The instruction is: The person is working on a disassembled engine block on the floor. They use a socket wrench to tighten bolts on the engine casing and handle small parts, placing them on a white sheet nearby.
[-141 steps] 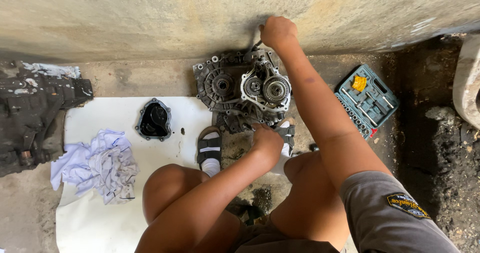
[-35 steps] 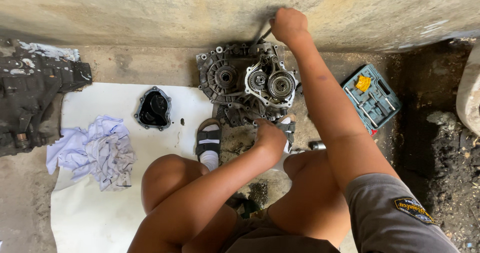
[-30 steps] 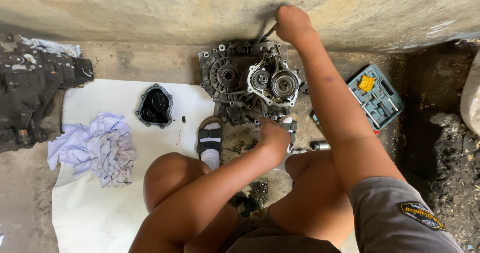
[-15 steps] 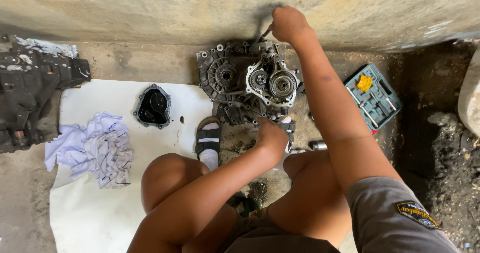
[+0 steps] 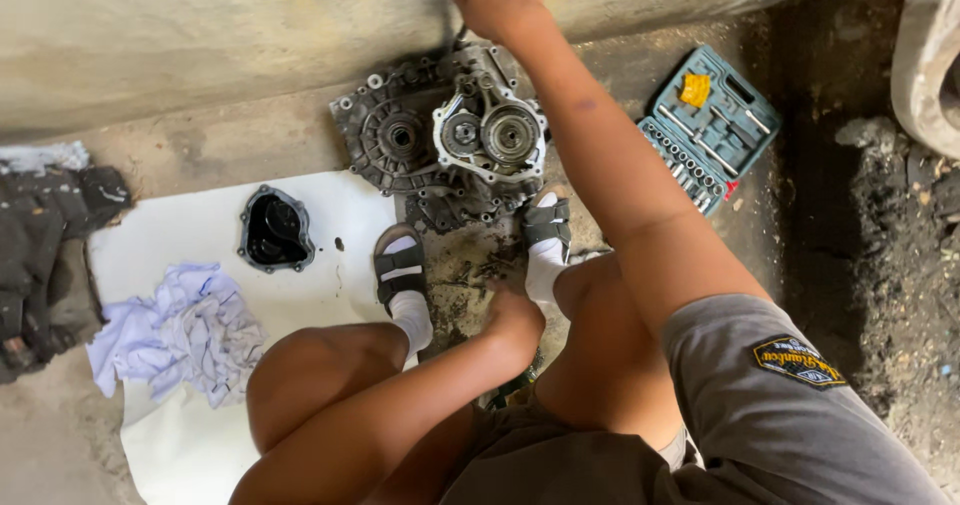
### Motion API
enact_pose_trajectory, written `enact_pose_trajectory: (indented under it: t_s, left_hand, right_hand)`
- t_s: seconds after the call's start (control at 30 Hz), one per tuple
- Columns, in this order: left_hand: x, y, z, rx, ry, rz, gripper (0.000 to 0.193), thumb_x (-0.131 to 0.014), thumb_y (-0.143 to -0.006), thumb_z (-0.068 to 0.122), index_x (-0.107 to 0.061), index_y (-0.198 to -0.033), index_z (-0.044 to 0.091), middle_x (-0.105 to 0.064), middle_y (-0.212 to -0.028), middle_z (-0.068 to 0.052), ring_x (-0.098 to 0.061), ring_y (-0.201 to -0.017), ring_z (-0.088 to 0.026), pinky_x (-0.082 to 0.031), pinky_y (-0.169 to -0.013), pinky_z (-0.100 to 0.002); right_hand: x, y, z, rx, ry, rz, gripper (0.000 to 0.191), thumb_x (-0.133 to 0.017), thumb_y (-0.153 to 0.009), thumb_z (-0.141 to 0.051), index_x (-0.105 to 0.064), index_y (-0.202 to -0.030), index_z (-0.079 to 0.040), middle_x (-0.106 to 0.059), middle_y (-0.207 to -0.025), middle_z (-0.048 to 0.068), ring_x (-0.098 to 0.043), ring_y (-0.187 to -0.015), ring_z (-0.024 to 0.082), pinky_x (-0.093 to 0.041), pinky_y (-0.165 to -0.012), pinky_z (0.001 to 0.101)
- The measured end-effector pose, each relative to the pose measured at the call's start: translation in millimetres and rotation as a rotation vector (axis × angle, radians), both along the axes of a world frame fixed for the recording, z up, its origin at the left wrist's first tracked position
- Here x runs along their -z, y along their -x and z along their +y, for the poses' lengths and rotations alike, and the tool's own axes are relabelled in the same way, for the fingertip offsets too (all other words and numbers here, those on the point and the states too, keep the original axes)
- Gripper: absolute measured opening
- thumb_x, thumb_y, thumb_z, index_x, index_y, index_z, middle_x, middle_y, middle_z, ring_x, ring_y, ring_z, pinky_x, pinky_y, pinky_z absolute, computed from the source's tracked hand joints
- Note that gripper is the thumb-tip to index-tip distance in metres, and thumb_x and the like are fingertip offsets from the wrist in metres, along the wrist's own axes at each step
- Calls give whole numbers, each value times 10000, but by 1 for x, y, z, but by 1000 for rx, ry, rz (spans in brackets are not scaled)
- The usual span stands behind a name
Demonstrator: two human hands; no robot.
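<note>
**Hands at a stripped gearbox housing on the ground, seen from above**

The right hand point(image 5: 503, 3) is raised to the far edge of the gearbox housing point(image 5: 440, 140), against the base of the concrete wall point(image 5: 200, 35). Its fingers are curled into a closed grasp around a slim dark tool handle point(image 5: 459, 33) that runs down from the fist to the top of the housing; the working end of the tool is hidden behind the casting. The housing lies flat on the ground, open face up, showing one dark gear hub on its left half and two bright round bearing seats under a pale bracket on its right half.

The left hand point(image 5: 515, 317) is lowered between the knees, well apart from the housing, resting on the dirty ground just below the two sandalled feet point(image 5: 400, 270). Its fingers are bent under the palm; whether they enclose anything cannot be told, as the underside is hidden.

The near edge of the housing lies just beside the toes of both feet. To the left, on a white sheet point(image 5: 200, 235), lie a black oval cover point(image 5: 274, 229) and a crumpled pale cloth point(image 5: 185, 330). To the right of the forearm, an open teal socket set case point(image 5: 708, 125) sits on the ground, near the housing but not touching it.
</note>
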State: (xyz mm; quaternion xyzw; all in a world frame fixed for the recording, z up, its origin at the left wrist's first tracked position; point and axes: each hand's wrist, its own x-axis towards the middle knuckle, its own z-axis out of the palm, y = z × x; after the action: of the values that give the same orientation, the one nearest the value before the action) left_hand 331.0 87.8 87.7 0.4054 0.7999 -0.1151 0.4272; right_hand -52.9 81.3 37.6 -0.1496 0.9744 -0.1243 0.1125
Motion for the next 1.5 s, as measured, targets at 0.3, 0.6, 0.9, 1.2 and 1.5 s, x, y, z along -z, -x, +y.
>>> enact_pose_trajectory:
  t_s: [0.3, 0.6, 0.9, 1.2, 1.5]
  left_hand:
    - [6, -3, 1, -19, 23, 94, 474, -671, -924, 201, -650, -1331, -42, -631, -1355, -273, -557, -1288, -472, -380, -1078, -613]
    - [17, -2, 6, -28, 28, 96, 451, -658, -921, 184, -660, -1305, -50, -657, -1305, -255, -578, -1240, -446, -400, -1054, -591]
    - [-2, 41, -36, -291, -153, 249, 453, -665, -845, 187, -677, -1254, -8, -679, -1233, -250, -611, -1162, -422, -424, -1022, -539]
    - [-24, 86, -66, -441, -18, 365, 435, -667, -901, 219, -645, -1270, -10, -665, -1250, -288, -608, -1183, -437, -460, -997, -544]
    - [-28, 79, -38, -310, 46, 115, 573, -716, -920, 236, -582, -1382, -75, -576, -1409, -307, -539, -1310, -472, -400, -1093, -605]
  right_hand:
    - [7, -4, -13, -340, -62, 266, 170, -704, -766, -101, -766, -924, -99, -767, -884, 162, -751, -842, 346, -594, -682, 472]
    - [27, -3, -20, -80, -44, 121, 173, -605, -865, -115, -778, -870, -119, -755, -948, 170, -741, -912, 338, -592, -755, 446]
    - [48, 6, -1, -432, 34, 268, 268, -634, -791, -33, -731, -1041, -47, -744, -981, 217, -734, -953, 393, -593, -819, 468]
    - [32, 6, 3, -174, -16, 21, 337, -624, -945, -295, -715, -1035, 17, -726, -1010, 266, -731, -933, 410, -591, -816, 485]
    - [-3, -4, -15, -23, -136, -8, 547, -458, -1066, -460, -752, -929, -20, -735, -970, 247, -729, -918, 406, -575, -802, 501]
